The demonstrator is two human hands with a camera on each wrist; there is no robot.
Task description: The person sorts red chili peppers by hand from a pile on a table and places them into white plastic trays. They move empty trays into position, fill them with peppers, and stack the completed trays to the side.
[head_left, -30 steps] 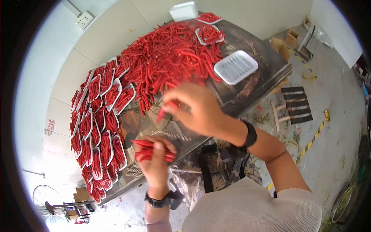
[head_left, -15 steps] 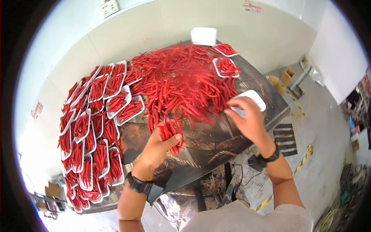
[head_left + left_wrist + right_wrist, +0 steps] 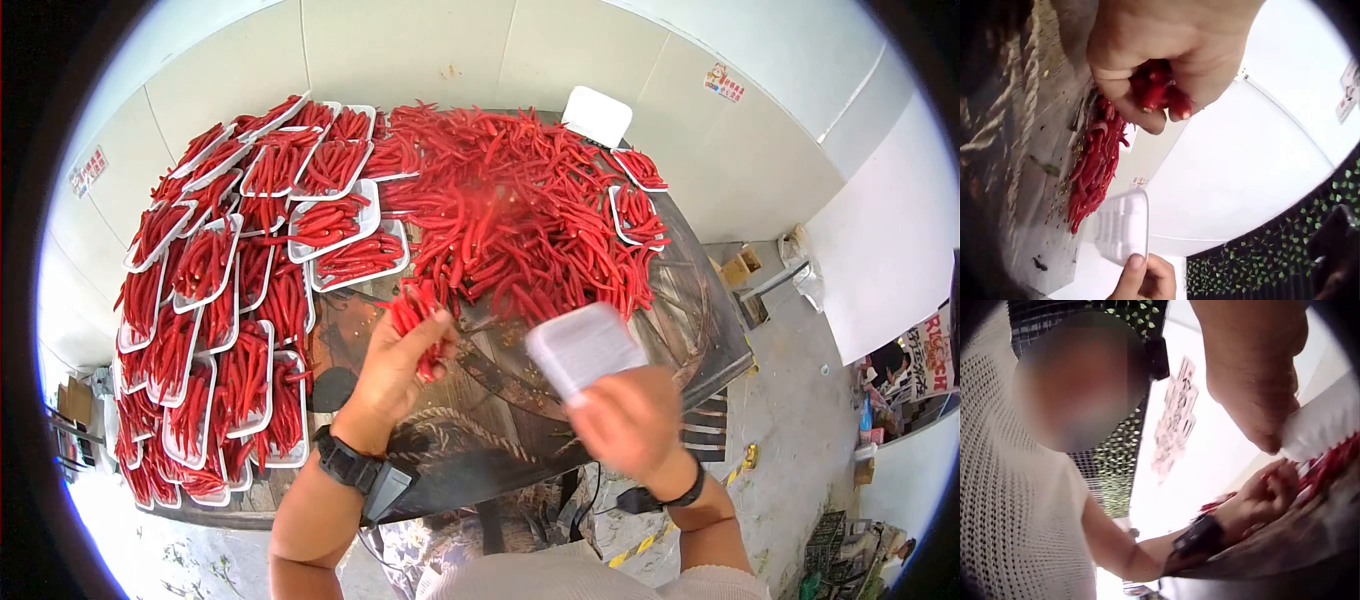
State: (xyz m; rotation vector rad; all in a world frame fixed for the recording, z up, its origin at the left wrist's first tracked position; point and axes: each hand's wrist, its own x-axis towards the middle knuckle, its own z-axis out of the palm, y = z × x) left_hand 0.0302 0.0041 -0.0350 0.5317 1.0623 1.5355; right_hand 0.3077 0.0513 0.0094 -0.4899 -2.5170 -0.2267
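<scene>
A person's left grip (image 3: pixel 392 362) clenches a bunch of red chilies (image 3: pixel 413 318) above a dark surface (image 3: pixel 500 378), the bunch's long axis running mostly away from the body, its far end leaning slightly left. In the left wrist view, blunt pale-tipped ends poke out beneath the curled fingers. The right grip (image 3: pixel 630 420) pinches a white tray (image 3: pixel 580 345) by its near edge (motion blur hides which side is longer), holding it off the surface just in front of a loose pile (image 3: pixel 510 230) whose chilies point every which way. At left, filled trays (image 3: pixel 369 205) overlap in rows; most of their chilies point away from the person, while those in the two trays nearest the pile lie more nearly sideways.
</scene>
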